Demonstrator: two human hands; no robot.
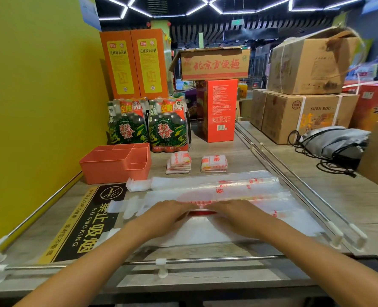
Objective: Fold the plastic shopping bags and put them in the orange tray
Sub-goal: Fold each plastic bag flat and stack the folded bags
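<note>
A clear plastic shopping bag with red print [269, 209] lies stretched flat across the counter in front of me. My left hand [168, 214] and my right hand [234, 212] lie side by side on its middle, fingers flat, pressing a fold in the bag. A second long bag [216, 181] lies flat just behind it. Two folded bag bundles [179, 163] [214, 163] sit farther back on the counter. The orange tray [117, 171], with dividers inside, stands at the left rear with no bags in it.
Two green bottle packs [148, 127] and tall orange and red boxes [220, 110] stand behind the tray. A black no-smoking sticker [79, 227] covers the counter's left part. Metal rails [205, 259] edge the counter. Cardboard cartons [298, 116] and a grey bag with cables [336, 142] sit at the right.
</note>
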